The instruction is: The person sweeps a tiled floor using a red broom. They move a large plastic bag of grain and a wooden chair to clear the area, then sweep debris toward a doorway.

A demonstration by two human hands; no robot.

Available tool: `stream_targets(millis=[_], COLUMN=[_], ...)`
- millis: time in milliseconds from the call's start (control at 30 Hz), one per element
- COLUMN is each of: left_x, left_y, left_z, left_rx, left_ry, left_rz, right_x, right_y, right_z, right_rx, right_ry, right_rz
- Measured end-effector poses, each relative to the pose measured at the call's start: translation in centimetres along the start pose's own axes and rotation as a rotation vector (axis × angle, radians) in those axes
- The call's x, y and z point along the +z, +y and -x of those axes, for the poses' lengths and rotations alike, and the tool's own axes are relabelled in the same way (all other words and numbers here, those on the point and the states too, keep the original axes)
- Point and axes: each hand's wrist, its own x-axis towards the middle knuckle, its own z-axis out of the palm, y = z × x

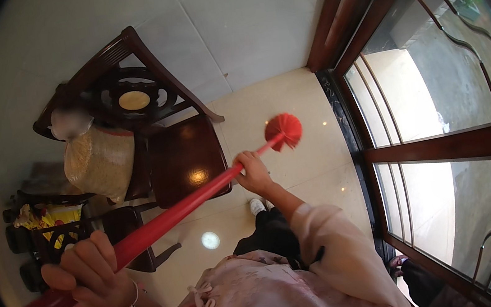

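A long red pole (178, 210) runs slantwise across the view, from the lower left towards the middle right. At its far end, above the tiled floor, is a round red bristle brush head (284, 132). My left hand (90, 274), with a bracelet at the wrist, is closed around the thick near part of the pole. Farther along, my right hand (252, 171) grips the thinner section, a short way before the brush head. The rear end of the pole is cut off by the dark rim of the picture.
Dark wooden chairs (187, 157) stand at the left by the wall, a filled woven sack (101, 164) on one. Yellow packages (63, 214) lie behind. Wood-framed glass doors (449, 146) line the right. Another person's dark-clothed leg (421, 282) shows at the lower right.
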Motion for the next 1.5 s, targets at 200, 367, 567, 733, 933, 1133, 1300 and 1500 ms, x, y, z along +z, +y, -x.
stream_targets(millis=[200,367,567,733,933,1133,1300,1500], left_x=[0.5,-1.9,-7.9,-7.1,-0.2,0.6,-4.0,-7.5], left_y=[-2.2,-2.2,11.0,17.8,9.4,10.5,15.1,16.0], left_z=[-1.4,-1.1,-0.2,1.6,7.3,9.8,12.1,14.4], left_rx=[-0.181,-0.211,0.082,0.188,0.177,0.247,0.272,0.222], left_ry=[0.033,-0.038,0.199,0.206,0.223,0.254,0.064,0.256], left_rz=[0.202,0.298,0.337,0.077,-0.144,-0.333,0.024,-0.398], right_x=[-5.1,-8.5,-10.3,-5.1,3.8,6.9,6.5,5.7], right_y=[0.0,-3.0,-10.7,-12.2,-5.9,-6.6,-10.8,-13.5], right_z=[7.5,10.3,6.1,1.3,-0.6,8.0,17.2,25.6], right_rx=[0.208,0.316,0.048,-0.16,-0.142,-0.082,0.037,0.152], right_ry=[-0.125,-0.385,-0.433,-0.271,-0.155,-0.062,-0.113,-0.296], right_rz=[0.094,0.12,-0.004,-0.043,-0.13,-0.194,-0.139,-0.043])
